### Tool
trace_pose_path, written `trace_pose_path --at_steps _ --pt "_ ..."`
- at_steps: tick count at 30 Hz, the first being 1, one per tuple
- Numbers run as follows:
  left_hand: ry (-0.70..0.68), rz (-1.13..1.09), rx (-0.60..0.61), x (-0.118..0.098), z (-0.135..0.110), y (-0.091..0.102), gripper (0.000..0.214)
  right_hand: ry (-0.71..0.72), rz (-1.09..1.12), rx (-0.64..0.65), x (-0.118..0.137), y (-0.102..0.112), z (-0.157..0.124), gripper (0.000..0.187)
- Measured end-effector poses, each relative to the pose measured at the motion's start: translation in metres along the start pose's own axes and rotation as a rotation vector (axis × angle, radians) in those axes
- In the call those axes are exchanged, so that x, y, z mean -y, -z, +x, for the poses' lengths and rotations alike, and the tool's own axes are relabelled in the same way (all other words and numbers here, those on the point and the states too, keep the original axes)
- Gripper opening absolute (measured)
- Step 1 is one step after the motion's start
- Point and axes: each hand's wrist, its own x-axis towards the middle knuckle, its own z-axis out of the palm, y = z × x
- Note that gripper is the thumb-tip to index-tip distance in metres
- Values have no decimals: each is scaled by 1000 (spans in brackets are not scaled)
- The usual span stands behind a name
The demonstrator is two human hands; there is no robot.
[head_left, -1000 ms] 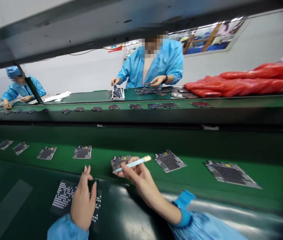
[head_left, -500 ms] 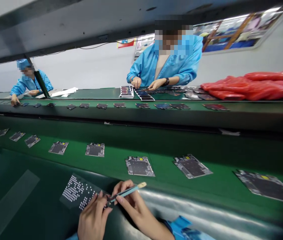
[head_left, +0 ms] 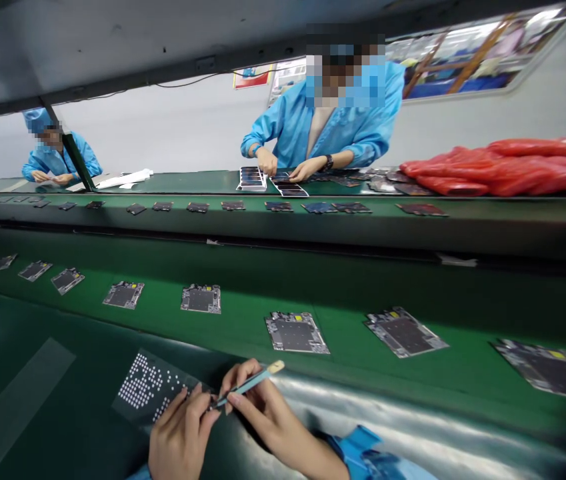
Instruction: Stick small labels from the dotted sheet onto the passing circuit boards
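Note:
My right hand (head_left: 269, 417) pinches a slim pale-blue stick tool (head_left: 250, 383) with a cream tip, its dark point down at the right end of a black sheet of small white dots (head_left: 150, 390). My left hand (head_left: 180, 437) rests on that sheet's near right corner, fingers curled together by the tool's point. The sheet lies on the dark green bench top in front of me. Just beyond, a phone frame (head_left: 296, 332) lies on the green conveyor belt (head_left: 343, 360).
Several more phone frames lie in a row along the near belt, such as one to the left (head_left: 201, 299) and one to the right (head_left: 405, 332). A second belt (head_left: 283, 217) behind carries dark parts. Across it a person in blue (head_left: 330, 127) handles trays; another person (head_left: 50, 157) works far left. Red bags (head_left: 503, 167) lie at right.
My right hand has drawn back from the frame on the belt and brought the tool down to the dotted sheet. My left hand shifted to the sheet's right corner. The frames moved rightward.

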Motion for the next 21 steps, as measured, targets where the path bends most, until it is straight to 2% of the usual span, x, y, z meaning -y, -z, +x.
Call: trace_pose_path --at_steps 6,10,13,17,19,21 --pt "-19 39 19 3 -7 -5 22 -38 117 -70 -2 -1 2 26" --pt "-38 118 164 9 -21 -11 31 -35 181 -215 0 10 18 30" --pt "-24 105 262 12 -26 -11 36 -6 120 -350 3 26 45 36" --pt "61 76 286 18 -1 -12 37 59 -1 -452 0 44 93 47" --pt "113 55 334 26 23 -21 38 36 -8 -467 -5 50 115 48" --pt "97 4 436 38 48 -37 40 -1 -8 -496 -13 55 133 47"
